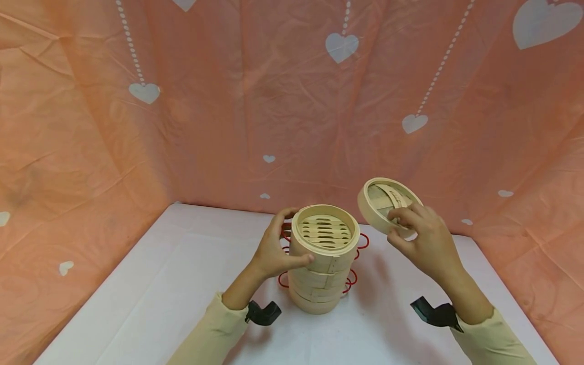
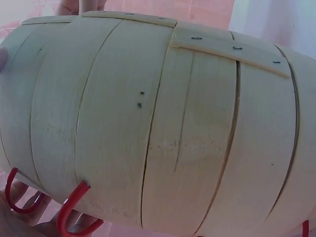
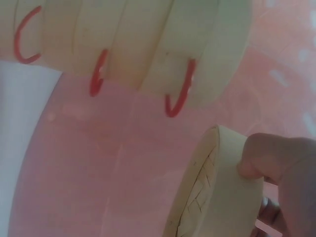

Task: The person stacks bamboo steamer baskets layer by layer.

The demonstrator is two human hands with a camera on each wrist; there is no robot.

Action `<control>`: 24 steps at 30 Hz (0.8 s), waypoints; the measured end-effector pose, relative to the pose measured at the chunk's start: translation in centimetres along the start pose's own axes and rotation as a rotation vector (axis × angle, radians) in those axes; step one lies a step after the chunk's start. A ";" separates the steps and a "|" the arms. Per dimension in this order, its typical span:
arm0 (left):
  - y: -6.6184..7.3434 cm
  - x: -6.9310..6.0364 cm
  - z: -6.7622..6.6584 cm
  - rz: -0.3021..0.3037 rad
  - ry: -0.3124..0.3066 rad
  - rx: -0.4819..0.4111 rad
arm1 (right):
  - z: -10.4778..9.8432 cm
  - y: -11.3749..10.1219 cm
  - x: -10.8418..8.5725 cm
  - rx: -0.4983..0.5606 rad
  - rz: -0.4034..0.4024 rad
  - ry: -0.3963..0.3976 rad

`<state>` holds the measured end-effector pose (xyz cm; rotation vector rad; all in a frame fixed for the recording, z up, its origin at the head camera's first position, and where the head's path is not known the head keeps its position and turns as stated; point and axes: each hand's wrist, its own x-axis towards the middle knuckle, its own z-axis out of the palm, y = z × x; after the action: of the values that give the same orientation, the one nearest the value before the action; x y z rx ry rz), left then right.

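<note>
A tall stack of round bamboo steamer baskets (image 1: 317, 280) stands upright, with red loop handles on its sides. Slats (image 1: 325, 229) show inside its uncovered top basket. My left hand (image 1: 272, 252) grips the upper left side of the stack, thumb across the front and fingers round the far side. In the left wrist view the stack's wall (image 2: 116, 118) fills most of the picture. Up and to the right, my right hand (image 1: 428, 244) holds the bamboo lid (image 1: 368, 207) tilted in the air, apart from the stack. The lid's woven underside (image 3: 197, 195) shows in the right wrist view.
The stack is on a white table (image 1: 182, 284). Behind and at both sides hangs a pink-orange cloth (image 1: 292, 116) printed with white hearts. Red loops (image 1: 363, 241) stick out from the stack's right side. A black wrist mount (image 1: 263, 313) sits on each forearm.
</note>
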<state>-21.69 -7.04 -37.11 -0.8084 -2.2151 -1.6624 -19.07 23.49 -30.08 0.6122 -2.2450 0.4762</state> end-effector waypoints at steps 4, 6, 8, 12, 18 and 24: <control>0.1 0.0 -0.1 0.012 -0.010 -0.002 | -0.1 -0.4 0.5 0.008 -0.005 0.003; 0.1 0.1 -0.1 0.017 -0.013 0.000 | -0.1 -0.7 0.7 0.013 -0.014 0.006; 0.1 0.1 -0.1 0.018 -0.014 0.000 | -0.1 -0.9 1.0 0.018 -0.025 0.014; 0.1 0.1 -0.2 0.011 -0.019 -0.010 | -0.2 -1.6 1.5 0.025 -0.054 0.025; 0.6 0.2 -0.4 -0.031 -0.039 -0.017 | -0.1 -2.8 2.2 0.037 -0.110 0.015; 0.9 0.5 -0.6 -0.049 -0.066 -0.013 | 0.1 -3.7 2.6 0.066 -0.150 -0.006</control>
<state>-21.64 -7.30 -35.98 -0.8301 -2.2878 -1.6973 -18.65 19.68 -27.71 0.8102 -2.1763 0.4744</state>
